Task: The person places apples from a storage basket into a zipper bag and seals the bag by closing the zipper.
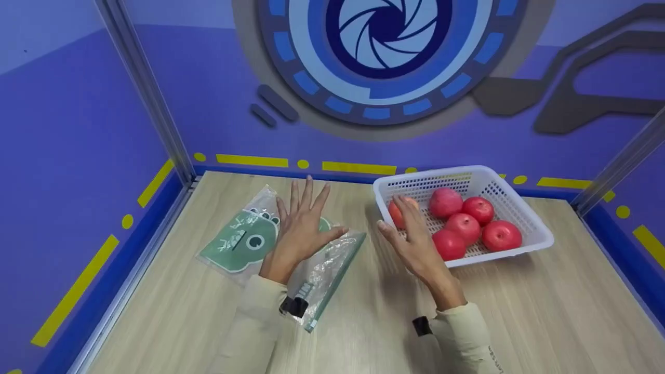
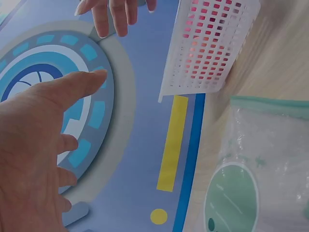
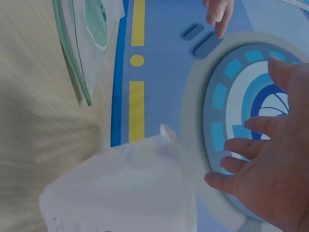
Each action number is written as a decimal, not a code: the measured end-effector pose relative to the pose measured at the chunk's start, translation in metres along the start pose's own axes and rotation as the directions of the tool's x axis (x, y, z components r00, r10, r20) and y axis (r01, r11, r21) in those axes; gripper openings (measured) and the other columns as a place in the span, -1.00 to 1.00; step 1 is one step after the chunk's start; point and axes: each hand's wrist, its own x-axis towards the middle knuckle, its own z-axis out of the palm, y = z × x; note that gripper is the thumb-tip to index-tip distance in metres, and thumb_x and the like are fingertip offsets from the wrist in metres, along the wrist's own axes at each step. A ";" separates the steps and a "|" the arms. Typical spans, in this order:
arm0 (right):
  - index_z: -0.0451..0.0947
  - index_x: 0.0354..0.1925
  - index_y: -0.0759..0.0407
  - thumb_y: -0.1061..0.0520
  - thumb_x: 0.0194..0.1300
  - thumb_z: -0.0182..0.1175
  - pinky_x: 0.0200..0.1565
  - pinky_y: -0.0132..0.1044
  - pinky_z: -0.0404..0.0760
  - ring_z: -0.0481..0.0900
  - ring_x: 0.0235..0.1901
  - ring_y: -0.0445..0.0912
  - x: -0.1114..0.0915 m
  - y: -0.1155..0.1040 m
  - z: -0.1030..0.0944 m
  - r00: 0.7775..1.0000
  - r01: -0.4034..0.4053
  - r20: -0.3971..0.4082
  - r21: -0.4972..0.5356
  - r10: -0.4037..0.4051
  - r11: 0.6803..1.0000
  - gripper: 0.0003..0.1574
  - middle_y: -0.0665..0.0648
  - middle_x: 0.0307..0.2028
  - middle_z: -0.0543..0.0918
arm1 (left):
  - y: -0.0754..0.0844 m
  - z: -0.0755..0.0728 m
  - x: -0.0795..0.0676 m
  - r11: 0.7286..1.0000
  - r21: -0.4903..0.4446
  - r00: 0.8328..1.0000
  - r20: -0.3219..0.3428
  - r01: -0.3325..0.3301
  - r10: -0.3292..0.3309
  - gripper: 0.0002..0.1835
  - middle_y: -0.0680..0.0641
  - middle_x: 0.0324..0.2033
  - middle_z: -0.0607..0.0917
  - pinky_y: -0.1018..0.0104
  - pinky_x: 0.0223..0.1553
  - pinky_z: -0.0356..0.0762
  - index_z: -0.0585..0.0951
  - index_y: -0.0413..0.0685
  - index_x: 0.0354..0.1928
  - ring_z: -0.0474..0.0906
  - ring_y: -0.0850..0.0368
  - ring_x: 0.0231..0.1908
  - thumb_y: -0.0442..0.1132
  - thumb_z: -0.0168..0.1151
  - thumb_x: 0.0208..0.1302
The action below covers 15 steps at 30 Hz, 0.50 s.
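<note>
My left hand [image 1: 303, 228] is held with its fingers spread above a clear zip bag [image 1: 332, 259] that has a green dinosaur print and a green slider edge. It holds nothing. The bag lies flat on the table, partly hidden by the hand and wrist. My right hand [image 1: 415, 244], its fingers extended and holding nothing, overlaps the near left corner of a white plastic basket [image 1: 535, 234] in the head view. Inside the basket are several red apples [image 1: 463, 228]; an orange-red one [image 1: 397, 215] at the left is partly covered by the right fingers.
The wooden table [image 1: 571, 311] meets a blue printed wall panel [image 1: 234, 93] at the back, close behind the basket. Metal posts [image 1: 150, 88] stand at the corners, with blue side panels to left and right. Dark wrist cameras [image 1: 296, 306] sit at both sleeve cuffs.
</note>
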 end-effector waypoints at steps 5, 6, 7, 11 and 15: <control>0.15 0.66 0.14 -0.11 0.53 0.31 0.50 0.33 0.21 0.23 0.52 0.20 -0.009 -0.002 0.007 1.000 0.006 -0.023 0.066 -0.004 0.998 -0.04 0.25 0.59 0.25 | -0.001 0.003 -0.006 0.999 -0.035 1.000 -0.005 -0.003 0.002 0.09 -0.20 0.69 -0.18 -0.49 0.49 -0.54 0.11 0.10 0.71 -0.47 -0.28 0.64 0.34 0.38 0.31; 0.16 0.66 0.14 -0.10 0.52 0.32 0.50 0.32 0.22 0.25 0.52 0.19 -0.011 -0.003 0.009 1.000 0.003 -0.025 0.077 -0.001 0.997 -0.04 0.23 0.59 0.26 | -0.001 0.004 -0.007 0.999 -0.043 1.000 -0.010 -0.002 0.002 0.09 -0.20 0.69 -0.16 -0.49 0.49 -0.53 0.11 0.10 0.71 -0.46 -0.28 0.64 0.33 0.39 0.31; 0.17 0.66 0.13 -0.09 0.52 0.33 0.50 0.32 0.23 0.27 0.51 0.19 -0.013 -0.004 0.010 1.000 0.003 -0.028 0.085 0.000 0.996 -0.04 0.22 0.59 0.28 | -0.002 0.005 -0.009 0.999 -0.047 1.000 -0.014 0.001 -0.001 0.09 -0.20 0.69 -0.15 -0.49 0.50 -0.52 0.11 0.11 0.71 -0.45 -0.28 0.64 0.32 0.40 0.30; 0.21 0.64 0.16 -0.05 0.50 0.35 0.48 0.25 0.32 0.29 0.52 0.17 -0.019 -0.007 0.017 0.999 0.010 -0.034 0.110 -0.006 0.994 -0.06 0.23 0.57 0.31 | -0.004 0.008 -0.017 0.998 -0.061 1.000 -0.009 0.024 -0.025 0.08 -0.20 0.69 -0.14 -0.51 0.49 -0.51 0.13 0.11 0.71 -0.43 -0.29 0.64 0.31 0.41 0.30; 0.26 0.60 0.22 -0.02 0.51 0.35 0.44 0.18 0.40 0.34 0.50 0.15 -0.021 -0.006 0.024 0.999 -0.006 -0.036 0.111 0.010 0.994 -0.11 0.25 0.54 0.37 | -0.007 0.011 -0.022 0.996 -0.082 0.999 -0.006 0.039 -0.039 0.07 -0.19 0.69 -0.14 -0.55 0.47 -0.47 0.15 0.10 0.70 -0.42 -0.30 0.64 0.29 0.42 0.31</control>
